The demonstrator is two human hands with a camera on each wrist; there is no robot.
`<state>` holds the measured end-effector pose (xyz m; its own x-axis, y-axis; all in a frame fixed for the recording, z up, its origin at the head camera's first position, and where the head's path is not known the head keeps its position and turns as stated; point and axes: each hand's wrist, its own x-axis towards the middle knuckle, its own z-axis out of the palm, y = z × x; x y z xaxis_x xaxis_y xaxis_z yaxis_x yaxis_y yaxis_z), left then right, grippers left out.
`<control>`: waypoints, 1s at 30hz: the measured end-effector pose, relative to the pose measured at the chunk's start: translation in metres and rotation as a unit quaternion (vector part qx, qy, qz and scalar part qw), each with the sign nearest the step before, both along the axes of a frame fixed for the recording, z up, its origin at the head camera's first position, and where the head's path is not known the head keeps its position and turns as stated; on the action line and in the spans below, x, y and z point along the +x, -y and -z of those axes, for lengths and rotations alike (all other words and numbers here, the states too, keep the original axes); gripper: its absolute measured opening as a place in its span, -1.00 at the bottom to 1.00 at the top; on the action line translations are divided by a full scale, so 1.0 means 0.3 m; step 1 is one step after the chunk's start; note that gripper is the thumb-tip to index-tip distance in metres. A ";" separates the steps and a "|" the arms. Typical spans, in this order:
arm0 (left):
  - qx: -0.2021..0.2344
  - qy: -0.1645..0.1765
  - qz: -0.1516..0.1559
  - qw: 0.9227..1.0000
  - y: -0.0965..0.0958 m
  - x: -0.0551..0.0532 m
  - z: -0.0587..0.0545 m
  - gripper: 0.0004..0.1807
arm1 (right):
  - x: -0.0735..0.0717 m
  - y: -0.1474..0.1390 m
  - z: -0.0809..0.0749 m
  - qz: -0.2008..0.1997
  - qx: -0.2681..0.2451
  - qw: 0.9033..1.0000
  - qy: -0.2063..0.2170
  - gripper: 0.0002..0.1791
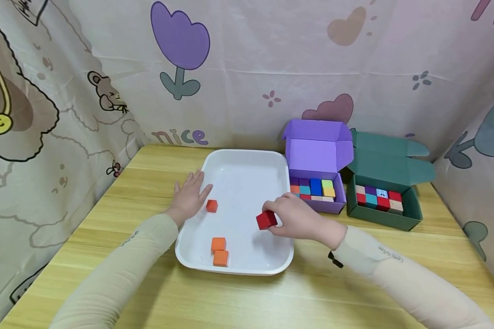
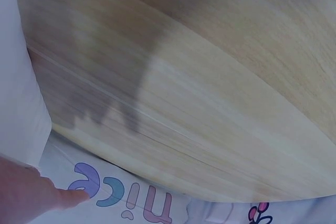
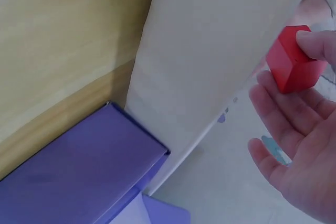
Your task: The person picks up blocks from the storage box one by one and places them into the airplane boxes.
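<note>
My right hand point(image 1: 299, 220) pinches a red cube point(image 1: 265, 220) between thumb and fingers, above the right side of the white tray point(image 1: 240, 160). The right wrist view shows the thumb on one face of that red cube point(image 3: 291, 66), with the other fingers beneath it. At the tray's left rim, my left hand point(image 1: 187, 197) rests with its fingers straight and spread, holding nothing. Just right of it, inside the tray, lies a red-orange cube point(image 1: 212, 206). Two orange cubes, one farther back point(image 1: 218, 243) and one nearer point(image 1: 220, 259), touch near the tray's front left.
Right of the tray stands a purple box point(image 1: 319, 153), lid up, holding several coloured blocks. An open green box point(image 1: 384, 219) with several more blocks sits beside it. The wooden table point(image 1: 247, 301) backs onto a printed curtain point(image 1: 247, 55).
</note>
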<state>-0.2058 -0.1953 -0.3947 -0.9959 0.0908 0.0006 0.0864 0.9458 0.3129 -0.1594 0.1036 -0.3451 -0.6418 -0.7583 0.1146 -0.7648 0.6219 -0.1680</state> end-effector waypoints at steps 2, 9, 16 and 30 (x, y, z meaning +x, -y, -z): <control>-0.002 0.000 0.000 1.000 0.000 0.000 0.000 -0.24 | -0.002 -0.013 -0.003 0.013 -0.006 1.000 0.004 -0.71; -0.001 0.002 0.001 1.000 -0.001 -0.001 0.000 -0.25 | -0.011 -0.054 -0.012 0.060 -0.021 0.997 0.031 -0.70; -0.003 0.002 0.001 1.000 -0.002 0.003 -0.004 -0.25 | -0.021 -0.111 -0.028 0.085 -0.060 0.993 0.049 -0.70; 0.002 0.000 0.002 1.000 -0.002 0.005 -0.007 -0.26 | -0.044 -0.321 -0.079 0.158 -0.118 0.980 0.034 -0.68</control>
<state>-0.2044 -0.1949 -0.3926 -0.9956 0.0938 0.0018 0.0895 0.9444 0.3163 -0.1725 0.1998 -0.3214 -0.8529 -0.4772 0.2117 -0.5217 0.7639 -0.3800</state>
